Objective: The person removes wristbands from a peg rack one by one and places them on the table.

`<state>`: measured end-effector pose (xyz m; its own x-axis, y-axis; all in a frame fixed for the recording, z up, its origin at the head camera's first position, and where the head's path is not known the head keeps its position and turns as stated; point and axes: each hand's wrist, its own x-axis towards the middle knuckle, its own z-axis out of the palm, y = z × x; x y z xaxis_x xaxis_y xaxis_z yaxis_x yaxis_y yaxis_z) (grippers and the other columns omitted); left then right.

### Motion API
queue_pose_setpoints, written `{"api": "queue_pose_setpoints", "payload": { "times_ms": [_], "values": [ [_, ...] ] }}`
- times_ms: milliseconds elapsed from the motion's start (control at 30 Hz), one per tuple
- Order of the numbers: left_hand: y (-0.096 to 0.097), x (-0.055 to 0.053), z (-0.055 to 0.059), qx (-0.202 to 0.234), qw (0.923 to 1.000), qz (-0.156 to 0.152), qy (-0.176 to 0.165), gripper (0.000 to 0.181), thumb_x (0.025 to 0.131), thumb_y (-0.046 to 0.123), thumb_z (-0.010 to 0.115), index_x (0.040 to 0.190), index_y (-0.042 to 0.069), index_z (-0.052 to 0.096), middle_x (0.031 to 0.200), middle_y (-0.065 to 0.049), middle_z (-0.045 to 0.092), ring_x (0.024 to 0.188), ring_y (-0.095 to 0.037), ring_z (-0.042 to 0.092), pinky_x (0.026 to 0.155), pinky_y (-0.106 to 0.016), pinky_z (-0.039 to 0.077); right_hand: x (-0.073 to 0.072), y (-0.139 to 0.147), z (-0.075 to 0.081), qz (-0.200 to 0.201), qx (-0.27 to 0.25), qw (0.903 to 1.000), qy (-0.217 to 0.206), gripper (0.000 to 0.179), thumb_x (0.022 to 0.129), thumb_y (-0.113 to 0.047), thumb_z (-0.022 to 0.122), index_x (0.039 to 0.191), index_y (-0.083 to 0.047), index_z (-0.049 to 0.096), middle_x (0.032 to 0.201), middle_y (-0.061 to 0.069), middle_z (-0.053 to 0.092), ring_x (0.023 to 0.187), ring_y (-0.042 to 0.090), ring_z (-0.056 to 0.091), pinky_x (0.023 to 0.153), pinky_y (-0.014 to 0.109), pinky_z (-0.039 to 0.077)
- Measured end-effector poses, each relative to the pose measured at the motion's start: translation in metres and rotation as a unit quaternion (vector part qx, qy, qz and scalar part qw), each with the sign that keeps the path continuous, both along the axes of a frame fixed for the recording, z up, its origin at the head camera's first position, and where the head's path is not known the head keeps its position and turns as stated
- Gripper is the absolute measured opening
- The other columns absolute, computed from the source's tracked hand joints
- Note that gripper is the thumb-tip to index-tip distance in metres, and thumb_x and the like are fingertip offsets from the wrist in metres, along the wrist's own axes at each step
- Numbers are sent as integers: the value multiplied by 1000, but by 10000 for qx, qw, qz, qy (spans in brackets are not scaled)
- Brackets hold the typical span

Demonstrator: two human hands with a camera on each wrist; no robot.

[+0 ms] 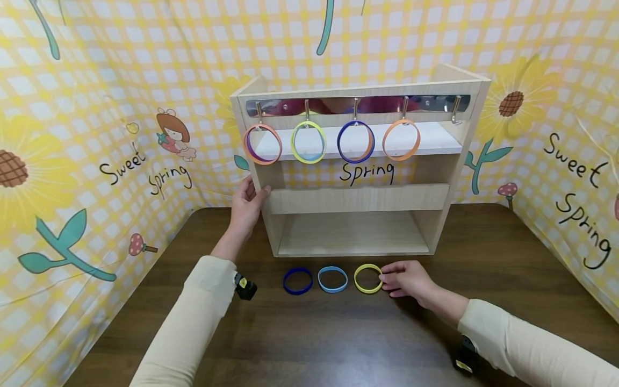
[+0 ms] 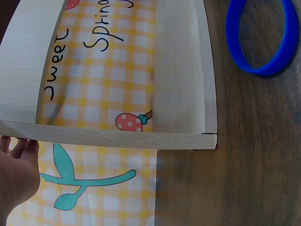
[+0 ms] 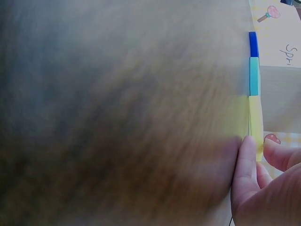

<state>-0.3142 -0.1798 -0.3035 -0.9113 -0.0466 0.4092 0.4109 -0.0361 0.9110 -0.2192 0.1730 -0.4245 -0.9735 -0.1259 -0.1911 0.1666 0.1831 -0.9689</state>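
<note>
A yellow silicone wristband (image 1: 355, 279) lies on the table in front of the shelf. My right hand (image 1: 408, 280) pinches its right edge; in the right wrist view the thumb (image 3: 278, 154) and a finger stand on either side of the band. To its left lie a light blue wristband (image 1: 320, 283) and a dark blue wristband (image 1: 285, 285), apart from each other. My left hand (image 1: 245, 207) holds the left side panel of the wooden shelf (image 1: 358, 199), thumb at the front edge. In the left wrist view its fingers (image 2: 30, 149) touch that panel, partly out of frame.
A metal hook rail (image 1: 331, 106) crosses the shelf's top. Orange-and-purple (image 1: 279, 145), yellow-green (image 1: 325, 144), dark blue-and-orange (image 1: 339, 145) and orange (image 1: 418, 141) wristbands hang from hooks. The rightmost hook (image 1: 455, 110) bears none. Checked cloth (image 1: 203, 32) surrounds the brown table (image 1: 309, 344).
</note>
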Motion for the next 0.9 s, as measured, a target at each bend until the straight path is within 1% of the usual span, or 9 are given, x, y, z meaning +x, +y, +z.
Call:
{"api": "queue_pose_setpoints", "payload": {
  "times_ms": [100, 200, 267, 433, 500, 567, 667, 767, 900],
  "values": [
    [1, 4, 2, -18, 10000, 4, 3, 49, 94, -2, 57, 140, -9, 41, 136, -27, 50, 113, -22, 56, 87, -26, 48, 0, 0, 0, 12, -9, 10000, 13, 33, 89, -3, 67, 115, 15, 59, 89, 12, 71, 77, 22, 69, 63, 36, 57],
    [0, 3, 1, 12, 10000, -5, 15, 49, 94, -2, 57, 140, -9, 41, 136, -27, 51, 114, -23, 56, 87, -26, 48, 1, 0, 0, 32, -21, 10000, 32, 34, 88, -3, 68, 115, 15, 59, 90, 13, 71, 78, 22, 69, 64, 36, 57],
    [-1, -2, -2, 38, 10000, -9, 40, 49, 94, -1, 58, 140, -7, 42, 136, -26, 51, 115, -25, 56, 87, -26, 48, 1, 1, 1, 63, -18, 10000, 44, 34, 88, -3, 68, 116, 16, 58, 92, 14, 71, 79, 22, 69, 64, 37, 57],
    [-5, -16, -14, 21, 9998, 30, 193, 48, 95, 2, 59, 141, -3, 44, 137, -28, 50, 121, -35, 52, 89, -28, 48, 1, 5, 5, 122, -40, 9999, 78, 36, 90, -4, 67, 118, 17, 56, 96, 18, 70, 83, 25, 69, 67, 39, 57],
    [-5, -19, -17, 0, 9997, 40, 229, 48, 95, 3, 59, 141, -2, 44, 137, -29, 49, 121, -36, 51, 90, -28, 48, 0, 8, 9, 106, -83, 9999, 100, 38, 91, -5, 66, 120, 17, 55, 101, 21, 69, 86, 28, 69, 70, 39, 57],
    [-5, -20, -17, 19, 9997, 38, 231, 48, 95, 2, 59, 141, -2, 44, 137, -29, 48, 120, -33, 53, 91, -29, 48, -3, 12, 14, 63, -191, 9997, 153, 41, 92, -5, 65, 123, 17, 53, 108, 23, 67, 89, 28, 69, 71, 39, 57],
    [-5, -19, -16, 46, 9999, 13, 162, 49, 95, 2, 59, 141, -3, 43, 138, -28, 49, 119, -28, 54, 92, -30, 47, -6, 17, 24, -36, -470, 9985, 275, 42, 93, -5, 64, 126, 18, 51, 112, 21, 66, 90, 25, 69, 73, 36, 57],
    [-4, -16, -13, 76, 9999, -11, 67, 50, 95, 1, 59, 142, -3, 42, 138, -26, 49, 120, -28, 53, 93, -30, 47, -8, 22, 37, -103, -747, 9962, 438, 42, 93, -5, 64, 126, 17, 51, 105, 13, 68, 88, 21, 69, 76, 37, 56],
    [-1, -6, -4, 25, 10000, -24, -17, 50, 94, 0, 58, 141, -5, 42, 137, -25, 50, 120, -28, 53, 93, -31, 47, -9, 26, 58, -228, -929, 9932, 669, 41, 94, -10, 66, 126, 12, 53, 98, 2, 68, 90, 19, 69, 79, 37, 55]
  ]
}}
